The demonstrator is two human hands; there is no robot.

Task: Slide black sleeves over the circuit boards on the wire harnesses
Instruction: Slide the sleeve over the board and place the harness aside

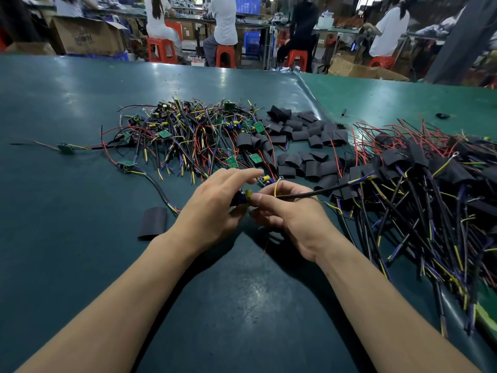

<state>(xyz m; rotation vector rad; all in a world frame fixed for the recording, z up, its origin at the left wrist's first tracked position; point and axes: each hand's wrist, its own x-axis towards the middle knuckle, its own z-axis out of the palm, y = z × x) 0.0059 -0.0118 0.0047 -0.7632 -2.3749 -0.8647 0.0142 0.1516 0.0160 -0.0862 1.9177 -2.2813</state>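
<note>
Between my two hands sits one circuit board (243,197) with a yellow part on it, mostly hidden by my fingers. My left hand (215,208) pinches the board from the left, its index finger stretched out. My right hand (289,211) grips the board's black cable (322,190), which runs off to the right, with a yellow wire looped over the fingers. One flat black sleeve (153,222) lies alone on the mat left of my left wrist. More loose black sleeves (301,133) lie in a heap beyond my hands.
A tangle of bare green boards with coloured wires (188,135) covers the middle of the green mat (80,98). Sleeved harnesses (419,184) are piled at the right. Beyond the table's far edge, people sit on orange stools (161,51) at other benches.
</note>
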